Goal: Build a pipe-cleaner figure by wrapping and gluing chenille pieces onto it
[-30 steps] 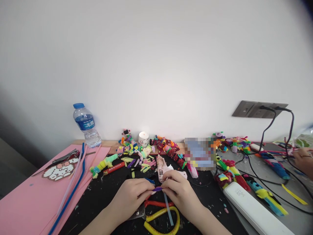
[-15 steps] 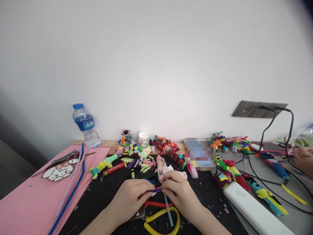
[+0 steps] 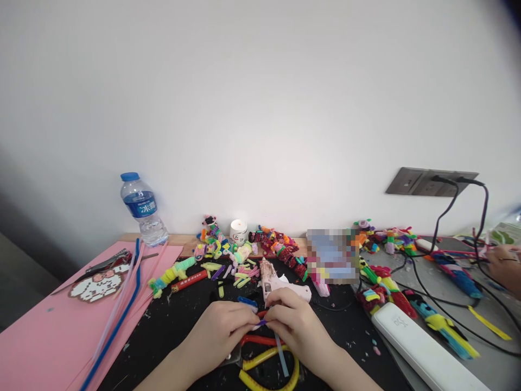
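Note:
Low in the middle of the view, my left hand (image 3: 222, 328) and my right hand (image 3: 297, 328) meet, both closed in a pinch. Between their fingertips is a short purple pipe cleaner piece (image 3: 262, 322), mostly covered by the fingers. Just beyond my right hand lies a pale pink glue gun (image 3: 285, 285). A blue pipe cleaner piece (image 3: 246, 301) sits beyond my left fingertips. Below the hands are a red strip (image 3: 260, 340), a curled yellow tape measure (image 3: 293, 374) and a clear glue stick (image 3: 282, 355).
Pink paper (image 3: 36, 342) with long pipe cleaners (image 3: 109, 336) covers the left side, near a water bottle (image 3: 144, 209). Cut pipe cleaner bits (image 3: 244, 274) lie farther back. To the right are a white power strip (image 3: 423, 345), black cables (image 3: 435, 298) and another person's hand (image 3: 504, 266).
My fingertips have drawn closer together and slightly lower, so less of the purple piece shows. More of the glue gun and the blue piece behind is uncovered.

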The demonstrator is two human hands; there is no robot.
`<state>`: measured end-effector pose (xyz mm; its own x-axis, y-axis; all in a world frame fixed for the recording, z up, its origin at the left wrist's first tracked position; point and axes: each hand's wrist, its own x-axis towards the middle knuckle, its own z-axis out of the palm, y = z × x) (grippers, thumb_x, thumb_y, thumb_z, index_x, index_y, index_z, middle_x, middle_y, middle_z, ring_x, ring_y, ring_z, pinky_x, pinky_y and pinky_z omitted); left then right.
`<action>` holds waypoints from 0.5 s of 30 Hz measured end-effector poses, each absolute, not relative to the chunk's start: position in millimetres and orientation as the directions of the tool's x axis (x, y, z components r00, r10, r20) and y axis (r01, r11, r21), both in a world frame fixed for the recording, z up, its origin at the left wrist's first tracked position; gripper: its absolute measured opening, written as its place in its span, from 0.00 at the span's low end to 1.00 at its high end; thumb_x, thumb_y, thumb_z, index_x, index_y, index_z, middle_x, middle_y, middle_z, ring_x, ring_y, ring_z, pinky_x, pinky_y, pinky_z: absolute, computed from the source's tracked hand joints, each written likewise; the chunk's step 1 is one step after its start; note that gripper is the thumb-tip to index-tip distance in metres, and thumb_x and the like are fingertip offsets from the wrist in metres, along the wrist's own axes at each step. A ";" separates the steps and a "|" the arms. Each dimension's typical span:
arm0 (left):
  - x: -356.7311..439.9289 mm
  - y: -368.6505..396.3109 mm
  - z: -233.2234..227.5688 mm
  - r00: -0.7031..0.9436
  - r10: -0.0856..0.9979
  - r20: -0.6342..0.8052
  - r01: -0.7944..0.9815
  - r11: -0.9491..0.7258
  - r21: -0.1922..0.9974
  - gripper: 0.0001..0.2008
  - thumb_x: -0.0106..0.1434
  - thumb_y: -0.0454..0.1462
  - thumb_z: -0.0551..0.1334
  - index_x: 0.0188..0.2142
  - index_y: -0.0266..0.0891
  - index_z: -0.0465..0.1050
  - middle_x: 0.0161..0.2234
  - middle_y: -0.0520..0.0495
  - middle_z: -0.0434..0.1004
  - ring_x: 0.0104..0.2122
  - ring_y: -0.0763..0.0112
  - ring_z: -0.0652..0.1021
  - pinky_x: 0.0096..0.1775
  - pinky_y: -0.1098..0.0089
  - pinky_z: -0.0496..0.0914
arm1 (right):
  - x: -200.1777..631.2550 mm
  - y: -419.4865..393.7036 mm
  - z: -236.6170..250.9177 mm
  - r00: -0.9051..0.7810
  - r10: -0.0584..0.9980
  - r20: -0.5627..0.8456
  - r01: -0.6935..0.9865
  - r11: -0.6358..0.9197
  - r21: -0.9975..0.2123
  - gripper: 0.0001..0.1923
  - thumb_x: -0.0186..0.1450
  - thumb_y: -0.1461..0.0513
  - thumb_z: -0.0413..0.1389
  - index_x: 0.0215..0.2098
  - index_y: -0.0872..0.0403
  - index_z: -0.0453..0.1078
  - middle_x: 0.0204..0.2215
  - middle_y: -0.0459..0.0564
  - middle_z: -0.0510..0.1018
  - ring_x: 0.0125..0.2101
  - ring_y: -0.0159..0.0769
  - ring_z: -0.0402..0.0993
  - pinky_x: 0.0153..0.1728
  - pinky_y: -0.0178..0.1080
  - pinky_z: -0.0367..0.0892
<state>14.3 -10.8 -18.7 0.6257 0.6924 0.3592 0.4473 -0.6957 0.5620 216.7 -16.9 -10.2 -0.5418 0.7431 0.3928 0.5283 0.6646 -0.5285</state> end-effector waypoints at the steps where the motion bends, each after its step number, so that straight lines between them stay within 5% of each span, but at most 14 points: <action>1: 14.5 -11.0 -18.2 0.622 0.695 0.361 0.449 -0.694 0.563 0.08 0.62 0.31 0.56 0.35 0.41 0.74 0.34 0.51 0.78 0.34 0.72 0.77 0.39 0.75 0.69 | 216.8 -17.0 -9.9 -0.542 0.742 0.395 0.526 0.666 -0.529 0.07 0.62 0.68 0.52 0.33 0.53 0.71 0.36 0.50 0.70 0.38 0.35 0.68 0.38 0.36 0.65; 15: 13.3 -8.6 -19.4 0.600 0.710 0.368 0.484 -0.689 0.540 0.08 0.64 0.33 0.54 0.33 0.40 0.72 0.32 0.51 0.77 0.32 0.72 0.76 0.35 0.75 0.67 | 220.0 -14.4 -13.9 -0.476 0.779 0.408 0.544 0.625 -0.560 0.06 0.61 0.69 0.53 0.29 0.54 0.68 0.35 0.48 0.69 0.37 0.34 0.67 0.38 0.35 0.63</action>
<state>13.3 -8.6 -19.4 0.6005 0.7099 0.3681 0.4835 -0.6890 0.5399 220.0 -14.4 -13.9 -0.4759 0.7792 0.4079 0.5441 0.6252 -0.5596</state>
